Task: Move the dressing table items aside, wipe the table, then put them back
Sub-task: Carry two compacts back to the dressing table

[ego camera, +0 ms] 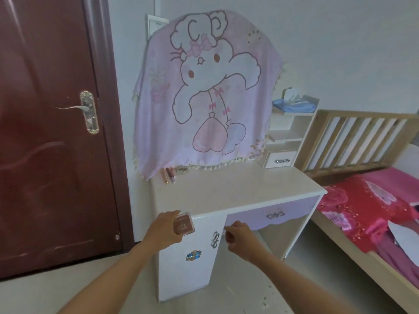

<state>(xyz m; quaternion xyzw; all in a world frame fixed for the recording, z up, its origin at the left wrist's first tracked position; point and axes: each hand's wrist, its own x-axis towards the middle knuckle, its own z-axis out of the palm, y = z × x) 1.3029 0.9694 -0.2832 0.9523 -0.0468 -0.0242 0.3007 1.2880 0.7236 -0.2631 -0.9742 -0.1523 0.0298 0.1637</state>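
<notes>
Your forearms come in from the bottom edge, cut off before the elbow. Your left hand (166,227) grips a small square pink compact (182,225), thumb and fingers round its sides, right at the front left corner of the table (238,189). Whether the compact touches the top or hangs just off it is unclear, and the print on its lid is too blurred to read. Your right hand (238,234) sits near it, in front of the lilac drawer (294,209), with its fingers curled in toward the thumb; you cannot tell whether they pinch something tiny or nothing at all. Below the hands, the cupboard front (188,279) carries a bow handle and a blue ornament. At the back left of the top lie a few pinkish tubes (169,174), their far ends under the fringe of a pink cartoon cloth (204,91). The cloth hides whatever it hangs over, apart from a white frame corner at upper left. To the right a shelf (292,114) holds a tissue box (291,95) and something blue, hard to make out. A dark red door (49,143) stands on the left, and a bed (362,211) with red covers runs off the right edge.
</notes>
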